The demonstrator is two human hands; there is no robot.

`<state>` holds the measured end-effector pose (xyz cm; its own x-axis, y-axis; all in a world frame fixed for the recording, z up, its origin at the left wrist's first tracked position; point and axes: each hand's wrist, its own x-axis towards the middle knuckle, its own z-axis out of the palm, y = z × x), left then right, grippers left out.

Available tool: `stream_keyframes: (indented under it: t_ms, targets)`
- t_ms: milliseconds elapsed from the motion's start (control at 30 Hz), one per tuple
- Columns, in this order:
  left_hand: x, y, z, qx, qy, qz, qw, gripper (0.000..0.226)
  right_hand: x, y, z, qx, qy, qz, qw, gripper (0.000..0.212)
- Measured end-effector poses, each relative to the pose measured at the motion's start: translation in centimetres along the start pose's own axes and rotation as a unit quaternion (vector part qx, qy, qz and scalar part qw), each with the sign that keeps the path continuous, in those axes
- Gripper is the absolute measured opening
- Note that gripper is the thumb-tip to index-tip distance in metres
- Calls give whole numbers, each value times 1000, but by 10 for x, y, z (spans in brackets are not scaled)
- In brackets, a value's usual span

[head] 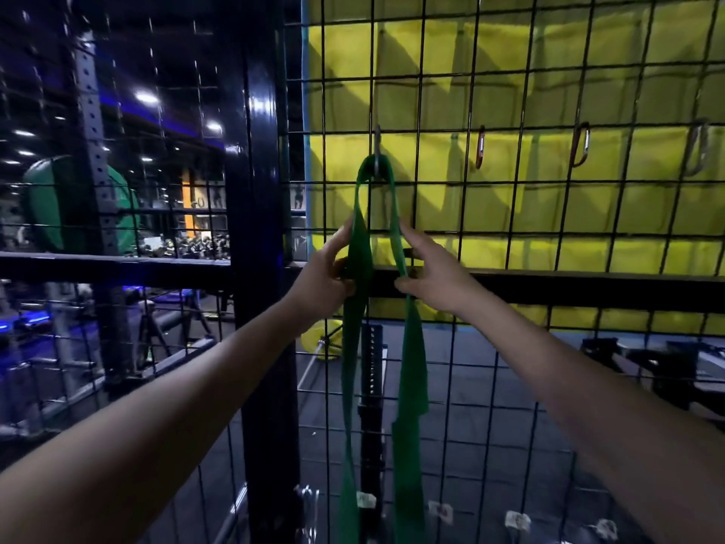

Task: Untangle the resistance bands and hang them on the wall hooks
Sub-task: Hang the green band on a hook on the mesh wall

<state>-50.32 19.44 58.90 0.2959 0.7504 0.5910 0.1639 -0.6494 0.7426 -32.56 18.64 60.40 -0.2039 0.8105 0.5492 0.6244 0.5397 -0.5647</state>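
A black wire mesh wall [510, 237] fills the view, with a yellow mat [549, 92] behind it and a black steel post [257, 190] to its left; a green resistance band [363, 268] hangs looped over a metal hook [377, 151] on the mesh, its two strands falling past the lower edge of the view; three carabiner hooks [580, 145] sit bare along the same row to the right. The left hand [325, 276] grips the left strand, fingers curled round it just below the loop; the right hand [427, 268] pinches the right strand between thumb and fingers, near the horizontal bar [549, 286]. The step looks to be seating and straightening the band; it would go best by keeping the loop deep in the hook's bend, then sliding both hands down to flatten any twist, the right strand appearing folded lower down; release should be gentle so the band does not spring off. Small pale tags [439, 510] low on the mesh are too blurred to read; no other writing is legible.
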Motion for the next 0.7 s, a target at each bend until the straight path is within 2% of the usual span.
stream_keyframes:
  t_ms: [167,267,400,500,700]
  targets:
    - [-17,12,16,105,38,-8,994,88,-22,4,-5,-18,-48,-10,999,82]
    - [-29,19,36,239,98,5,966,81,-44,15,-12,-45,-67,-10,997,76]
    - [-54,17,82,300,110,5,948,71,-86,36,-24,-60,-57,20,996,73]
    - [-79,11,128,290,65,-48,954,65,-130,63,-33,-56,-69,77,993,71]
    - [-130,-27,237,246,-63,-97,962,59,-237,139,-54,-65,-81,226,969,71]
